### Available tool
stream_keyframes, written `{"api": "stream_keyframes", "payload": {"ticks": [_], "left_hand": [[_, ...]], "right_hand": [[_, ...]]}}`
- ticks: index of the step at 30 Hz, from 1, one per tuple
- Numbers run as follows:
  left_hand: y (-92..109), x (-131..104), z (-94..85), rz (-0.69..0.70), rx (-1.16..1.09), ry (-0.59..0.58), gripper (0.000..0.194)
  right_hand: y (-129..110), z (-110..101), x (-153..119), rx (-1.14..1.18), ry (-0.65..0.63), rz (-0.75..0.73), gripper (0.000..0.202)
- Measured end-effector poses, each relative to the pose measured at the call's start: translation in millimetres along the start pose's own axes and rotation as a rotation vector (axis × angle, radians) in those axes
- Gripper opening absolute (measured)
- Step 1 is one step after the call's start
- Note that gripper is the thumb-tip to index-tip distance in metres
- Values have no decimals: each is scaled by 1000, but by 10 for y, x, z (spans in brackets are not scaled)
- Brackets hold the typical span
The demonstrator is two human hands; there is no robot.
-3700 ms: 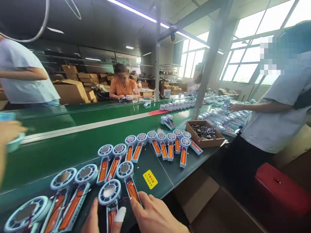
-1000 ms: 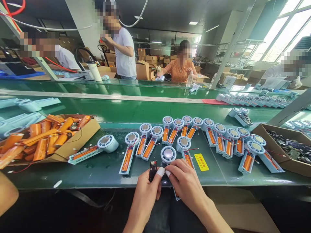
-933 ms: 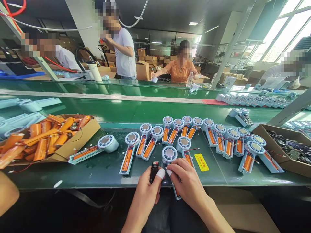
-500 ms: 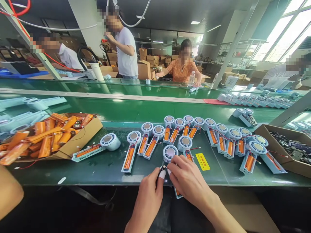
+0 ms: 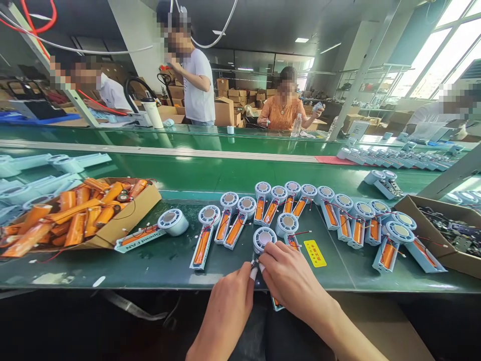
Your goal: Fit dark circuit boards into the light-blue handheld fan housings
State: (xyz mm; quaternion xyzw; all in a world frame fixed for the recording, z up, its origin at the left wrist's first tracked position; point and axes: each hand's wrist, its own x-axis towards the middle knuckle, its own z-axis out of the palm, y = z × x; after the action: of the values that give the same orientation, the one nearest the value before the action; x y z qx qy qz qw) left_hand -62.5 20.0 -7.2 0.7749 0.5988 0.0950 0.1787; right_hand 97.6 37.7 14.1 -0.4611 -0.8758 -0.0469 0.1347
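Observation:
A light-blue handheld fan (image 5: 264,239) lies at the bench's near edge, its round head pointing away from me. My right hand (image 5: 287,268) is closed over its handle, hiding most of it; the handle's end (image 5: 277,304) shows below the palm. Beside it, my left hand (image 5: 235,291) is closed, thumb and forefinger pinching a small dark part (image 5: 254,262) just below the fan head. The two hands' fingertips nearly meet there. Close by lies another open fan (image 5: 287,224), with an orange battery and red wires in its handle.
Several open fans (image 5: 364,210) are lined up across the bench. On the left stands a cardboard box (image 5: 130,220) of orange batteries; on the right, a box (image 5: 432,235) of small dark parts. A yellow label (image 5: 314,253) lies right of my hands. Several people work beyond the green belt.
My left fingers have tipped in closer to the fan, and the dark part shows less. My right hand stays on the handle. Across the belt, the person in orange has raised an object.

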Motion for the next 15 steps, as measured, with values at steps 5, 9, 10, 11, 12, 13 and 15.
{"api": "stream_keyframes", "payload": {"ticks": [5, 9, 10, 11, 12, 13, 15], "left_hand": [[-42, 12, -8, 15, -71, -1, 26], [-129, 19, -72, 92, -229, -18, 27], [-146, 20, -92, 110, -262, -23, 26], [-159, 23, -111, 124, -285, -29, 26], [-168, 27, -126, 133, -299, -34, 26], [-175, 33, -138, 139, -307, -38, 27], [-184, 49, -147, 148, -314, -39, 28]], "right_hand": [[28, 51, -27, 112, 31, 45, 17], [112, 8, -33, 294, 26, 52, 24], [136, -10, -31, 328, 19, 39, 27], [157, -24, -29, 354, 13, 20, 29], [175, -30, -26, 372, 9, 1, 29], [188, -28, -22, 386, 11, -14, 28], [199, 5, -14, 412, 28, -23, 26]]}}
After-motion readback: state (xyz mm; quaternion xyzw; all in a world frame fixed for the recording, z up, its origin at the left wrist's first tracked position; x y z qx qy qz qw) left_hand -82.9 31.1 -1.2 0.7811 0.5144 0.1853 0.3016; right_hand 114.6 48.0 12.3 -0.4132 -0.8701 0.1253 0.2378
